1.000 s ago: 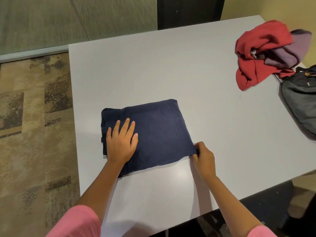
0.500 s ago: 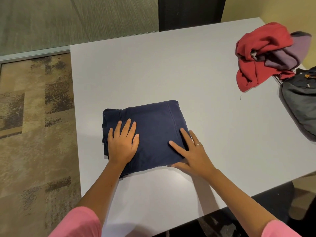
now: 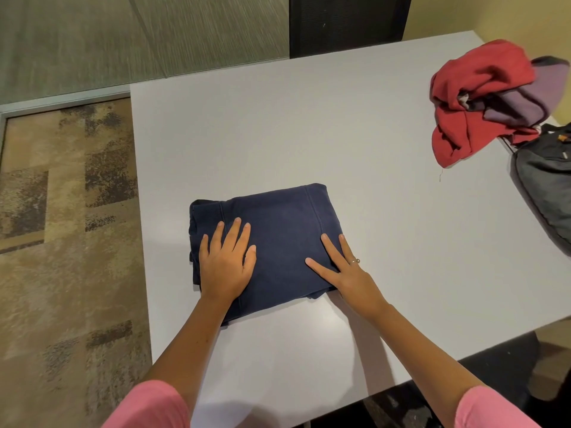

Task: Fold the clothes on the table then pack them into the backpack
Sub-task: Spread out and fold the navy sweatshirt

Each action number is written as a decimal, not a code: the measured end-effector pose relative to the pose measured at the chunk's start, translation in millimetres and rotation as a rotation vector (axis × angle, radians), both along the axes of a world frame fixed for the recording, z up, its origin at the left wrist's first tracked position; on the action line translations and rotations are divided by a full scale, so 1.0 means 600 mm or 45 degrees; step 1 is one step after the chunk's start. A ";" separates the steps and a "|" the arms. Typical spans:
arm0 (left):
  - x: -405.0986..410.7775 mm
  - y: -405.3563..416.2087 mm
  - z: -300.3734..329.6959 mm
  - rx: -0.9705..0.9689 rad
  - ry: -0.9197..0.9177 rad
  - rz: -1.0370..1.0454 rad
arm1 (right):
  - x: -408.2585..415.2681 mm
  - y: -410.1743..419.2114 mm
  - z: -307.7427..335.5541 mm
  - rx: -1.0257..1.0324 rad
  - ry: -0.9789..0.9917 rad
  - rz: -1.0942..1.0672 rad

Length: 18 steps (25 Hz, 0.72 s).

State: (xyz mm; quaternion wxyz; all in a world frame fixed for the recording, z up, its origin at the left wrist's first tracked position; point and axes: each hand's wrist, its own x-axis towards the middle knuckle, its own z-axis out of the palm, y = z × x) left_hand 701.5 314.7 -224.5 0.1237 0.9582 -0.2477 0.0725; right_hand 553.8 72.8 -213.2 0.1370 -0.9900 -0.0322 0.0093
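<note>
The folded navy cotton garment (image 3: 278,239) lay near the white table's (image 3: 309,118) front-left edge; the left hand (image 3: 227,262) and right hand (image 3: 346,270) pressed flat on it, fingers straight.

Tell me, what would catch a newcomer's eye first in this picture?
Probably the folded navy garment near the front of the white table, with the left hand and right hand lying flat on it. Next, the crumpled red garment at the far right corner, tangled with a purple garment, beside a grey backpack.
</note>
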 end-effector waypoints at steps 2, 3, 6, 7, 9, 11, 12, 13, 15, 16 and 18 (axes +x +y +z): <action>0.000 0.000 0.000 0.007 0.002 -0.006 | -0.005 -0.004 0.002 0.027 -0.002 0.035; 0.001 0.000 0.000 0.007 0.003 -0.010 | -0.008 -0.007 0.006 0.042 0.000 0.059; 0.000 0.002 0.001 0.001 0.009 -0.014 | -0.011 -0.011 0.024 0.051 -0.036 0.067; 0.000 0.002 0.002 0.001 0.011 -0.017 | -0.007 -0.008 0.031 0.054 -0.080 0.026; -0.002 0.003 0.007 0.017 0.032 -0.030 | 0.012 0.005 0.042 0.063 -0.155 -0.099; -0.010 0.009 0.011 0.039 0.076 -0.009 | 0.045 0.021 0.048 0.038 -0.132 -0.235; -0.016 0.014 0.013 0.040 0.103 0.033 | 0.064 0.028 0.049 0.019 -0.091 -0.286; -0.020 0.020 0.015 0.029 0.134 0.091 | 0.083 0.034 0.047 0.000 -0.040 -0.321; -0.026 0.034 0.016 -0.020 0.194 0.180 | 0.109 0.041 0.037 -0.024 0.054 -0.363; -0.026 0.039 0.016 -0.045 0.216 0.195 | 0.117 0.042 0.031 -0.030 0.083 -0.380; -0.021 0.042 0.016 -0.080 0.248 0.183 | 0.124 0.043 0.022 -0.046 0.097 -0.411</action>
